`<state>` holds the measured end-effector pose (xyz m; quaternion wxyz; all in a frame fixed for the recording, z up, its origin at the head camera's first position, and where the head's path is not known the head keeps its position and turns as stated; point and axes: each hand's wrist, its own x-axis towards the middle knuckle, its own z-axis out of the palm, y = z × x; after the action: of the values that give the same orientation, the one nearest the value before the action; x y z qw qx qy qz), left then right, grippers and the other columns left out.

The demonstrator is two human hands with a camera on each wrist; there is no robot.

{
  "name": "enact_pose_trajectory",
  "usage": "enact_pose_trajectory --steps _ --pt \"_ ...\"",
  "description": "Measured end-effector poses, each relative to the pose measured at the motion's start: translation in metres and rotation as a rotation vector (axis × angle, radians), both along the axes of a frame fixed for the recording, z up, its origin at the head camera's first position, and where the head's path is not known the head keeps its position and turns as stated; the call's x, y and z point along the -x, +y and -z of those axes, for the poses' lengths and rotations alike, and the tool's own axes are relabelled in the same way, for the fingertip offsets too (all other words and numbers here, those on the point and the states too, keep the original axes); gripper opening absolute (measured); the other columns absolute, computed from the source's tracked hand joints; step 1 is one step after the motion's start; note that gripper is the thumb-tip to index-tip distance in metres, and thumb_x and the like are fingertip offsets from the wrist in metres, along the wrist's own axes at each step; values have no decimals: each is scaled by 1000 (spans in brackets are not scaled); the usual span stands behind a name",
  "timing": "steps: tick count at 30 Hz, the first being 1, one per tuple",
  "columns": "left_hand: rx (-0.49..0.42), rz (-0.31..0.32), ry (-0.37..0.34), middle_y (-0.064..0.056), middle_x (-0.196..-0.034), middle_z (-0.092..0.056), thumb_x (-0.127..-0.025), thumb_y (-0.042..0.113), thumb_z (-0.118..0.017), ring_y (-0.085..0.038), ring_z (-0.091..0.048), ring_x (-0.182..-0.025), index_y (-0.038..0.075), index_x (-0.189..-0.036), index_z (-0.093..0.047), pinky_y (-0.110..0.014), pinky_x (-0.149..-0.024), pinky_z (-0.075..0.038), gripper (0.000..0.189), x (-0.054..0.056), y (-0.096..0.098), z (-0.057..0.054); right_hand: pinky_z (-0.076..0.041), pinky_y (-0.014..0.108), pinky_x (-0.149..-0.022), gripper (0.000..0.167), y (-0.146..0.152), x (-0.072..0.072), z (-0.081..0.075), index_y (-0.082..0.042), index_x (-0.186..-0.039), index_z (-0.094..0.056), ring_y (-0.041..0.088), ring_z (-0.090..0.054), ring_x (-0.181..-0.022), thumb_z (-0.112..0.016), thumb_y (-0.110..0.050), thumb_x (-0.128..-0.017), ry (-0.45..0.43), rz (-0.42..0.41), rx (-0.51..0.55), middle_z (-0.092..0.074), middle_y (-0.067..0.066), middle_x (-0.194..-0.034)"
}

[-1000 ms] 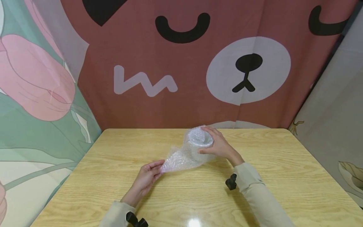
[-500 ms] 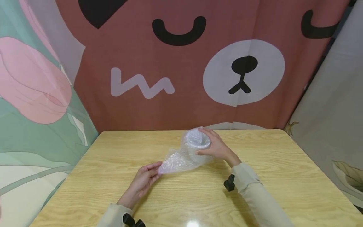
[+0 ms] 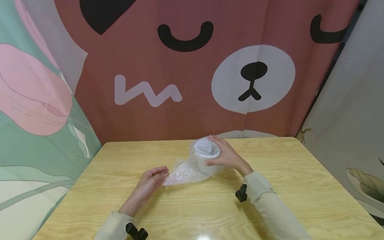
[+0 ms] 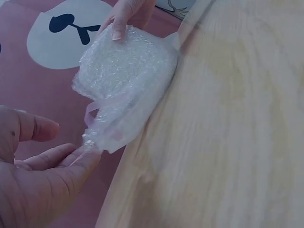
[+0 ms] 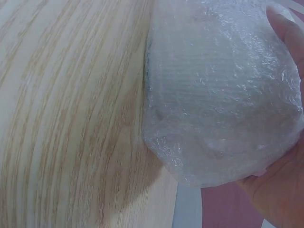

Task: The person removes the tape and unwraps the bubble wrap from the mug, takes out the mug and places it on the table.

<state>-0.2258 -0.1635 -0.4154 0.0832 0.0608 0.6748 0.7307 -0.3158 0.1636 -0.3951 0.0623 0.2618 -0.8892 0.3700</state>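
A round, cup-like thing wrapped in bubble wrap (image 3: 207, 150) stands near the far edge of the wooden table. Its wrapping shows faint ribbed lines in the right wrist view, and what is inside stays hidden. My right hand (image 3: 226, 155) grips it from the right, fingers over the rim and thumb on the near side. A loose tail of bubble wrap (image 3: 183, 172) stretches left from it, with a pinkish strip (image 4: 92, 111) along it. At the tail's tip is my left hand (image 3: 148, 181). Its thumb is parted from the fingers, whose straight tips lie at the plastic.
The wooden table (image 3: 192, 210) ends just behind the wrapped thing, where a reddish curtain with a bear face (image 3: 150, 123) hangs. Patterned cloths hang on both sides. Each sleeve cuff carries a small black camera mount (image 3: 241, 193).
My left hand has let go of its pinch on the tail, with the thumb lifting off and the hand drawing slightly left. My right hand keeps its grip. The head view has shifted a little.
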Motion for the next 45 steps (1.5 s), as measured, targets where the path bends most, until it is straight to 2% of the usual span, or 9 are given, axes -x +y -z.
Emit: enact_pose_trajectory --steps 7,12,16,23,26,31,38,45 --pt "5 68 49 -34 -140 -40 -100 3 -47 -39 -41 -130 -18 -138 -35 -36 -104 -39 44 10 3 -7 -26 64 -105 109 -1 -3 -3 -20 -153 -30 30 -20 -142 -86 -53 -65 8 7 -15 -24 6 -157" --pt "35 76 77 -31 -138 -44 -101 4 -47 -39 -42 -130 -15 -138 -39 -41 -105 -37 42 15 11 -15 -25 65 -105 110 0 -4 -4 -20 -154 -29 31 -20 -142 -85 -54 -65 6 19 -26 -24 5 -157" --pt "74 51 108 -26 -134 -51 -100 4 -48 -38 -46 -127 -12 -136 -45 -44 -104 -38 39 22 18 -22 -25 67 -104 109 1 -5 -5 -22 -154 -27 33 -21 -142 -84 -55 -67 5 37 -29 -24 7 -157" --pt "253 -44 275 -21 -127 -58 -97 2 -55 -35 -54 -120 -9 -130 -55 -38 -98 -45 35 43 34 -35 -25 66 -104 110 2 -7 -8 -30 -155 -21 35 -23 -141 -82 -58 -67 -10 77 -15 -21 9 -158" --pt "295 -83 341 -22 -128 -58 -94 0 -59 -34 -54 -120 -8 -128 -57 -37 -97 -46 35 52 43 -37 -25 65 -104 110 2 -9 -7 -28 -155 -21 35 -23 -141 -81 -57 -68 -11 91 -3 -22 8 -158" --pt "315 -111 429 -24 -133 -54 -90 -4 -61 -35 -50 -125 -8 -130 -55 -39 -98 -44 40 60 56 -37 -25 63 -106 110 1 -13 -5 -23 -155 -22 35 -23 -141 -80 -58 -69 -14 115 24 -22 7 -158" --pt "358 -125 466 -18 -138 -51 -90 -2 -64 -33 -46 -128 -3 -134 -54 -40 -101 -42 45 68 65 -35 -25 64 -105 109 1 -21 0 -18 -155 -21 35 -22 -141 -80 -55 -72 2 134 76 -23 11 -157" --pt "359 -117 492 -17 -137 -53 -89 -2 -64 -30 -46 -129 -4 -133 -54 -40 -102 -41 45 76 70 -43 -26 64 -105 108 1 -23 5 -15 -155 -24 35 -24 -141 -79 -57 -72 20 171 95 -26 11 -156"
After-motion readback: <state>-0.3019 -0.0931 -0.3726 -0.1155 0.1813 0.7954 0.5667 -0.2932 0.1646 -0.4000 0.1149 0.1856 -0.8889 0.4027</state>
